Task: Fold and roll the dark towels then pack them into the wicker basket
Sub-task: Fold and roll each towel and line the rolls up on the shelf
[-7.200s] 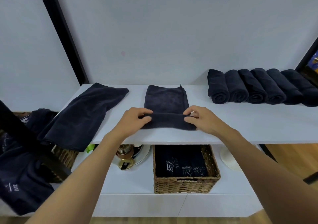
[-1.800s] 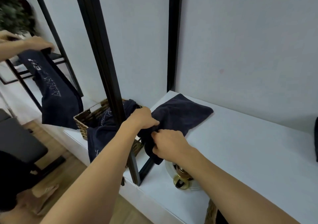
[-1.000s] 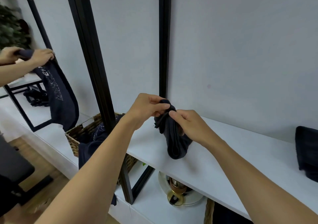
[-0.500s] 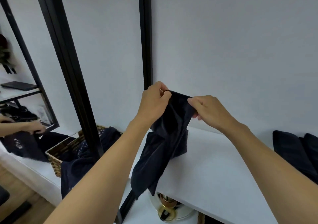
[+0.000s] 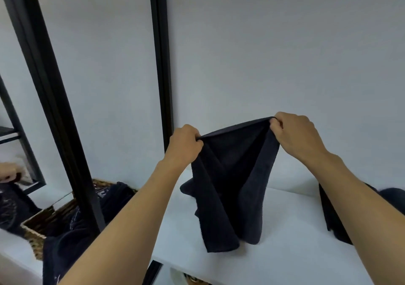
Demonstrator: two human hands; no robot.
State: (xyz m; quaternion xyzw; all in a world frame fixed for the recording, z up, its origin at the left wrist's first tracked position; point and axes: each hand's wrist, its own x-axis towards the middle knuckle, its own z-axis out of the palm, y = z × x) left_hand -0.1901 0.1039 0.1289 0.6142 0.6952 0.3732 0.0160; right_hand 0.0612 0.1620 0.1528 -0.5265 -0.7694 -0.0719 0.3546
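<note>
A dark towel hangs in the air above the white shelf, its lower folds touching the shelf top. My left hand pinches its upper left corner. My right hand pinches the upper right corner, slightly higher, so the top edge is stretched between them. Rolled dark towels lie at the right edge, mostly hidden behind my right forearm. A wicker basket at lower left holds loose dark towels that spill over its rim.
A black frame post stands in front of the basket, and another black post runs up the grey wall. At the far left edge another person's hand holds dark cloth. A gold object shows just below the shelf edge.
My hands have drawn apart, spreading the towel's top edge wide. The towel has moved right, over the shelf, and its bottom now rests there. The view has shifted right.
</note>
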